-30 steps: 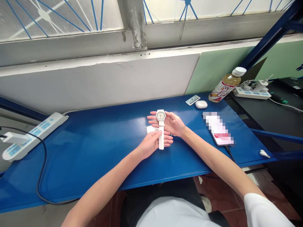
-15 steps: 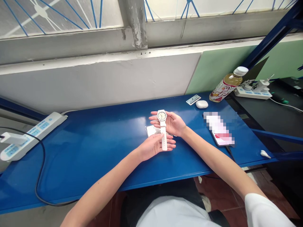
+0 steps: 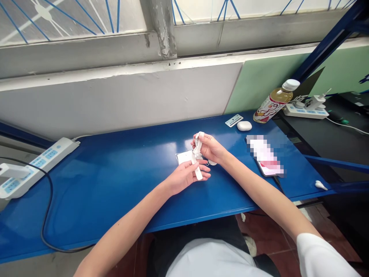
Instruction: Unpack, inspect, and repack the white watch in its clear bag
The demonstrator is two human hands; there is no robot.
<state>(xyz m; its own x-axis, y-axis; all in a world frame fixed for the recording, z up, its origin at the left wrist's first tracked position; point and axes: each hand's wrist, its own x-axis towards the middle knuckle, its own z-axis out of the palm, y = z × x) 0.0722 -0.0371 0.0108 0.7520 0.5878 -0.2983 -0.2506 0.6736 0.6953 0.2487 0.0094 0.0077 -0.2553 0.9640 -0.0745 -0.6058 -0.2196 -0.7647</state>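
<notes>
A white wristwatch is held between both hands above the blue table, turned on its side so its dial faces away from view. My right hand grips it at the case end, fingers closed around it. The thumb of my left hand presses the lower strap against the fingers beneath. Under and behind the hands lies a flat white card-like item, partly covered. Beside it, below my right hand, a small white object with a chain shows in part.
On the right of the blue table are a phone with a cable, a white earbud case, a card, a drink bottle and a loose earbud. A power strip with a black cable lies left.
The watch has been turned: its dial faced up and now its edge shows. My right hand has gone from lying open under the case to closing around it.
</notes>
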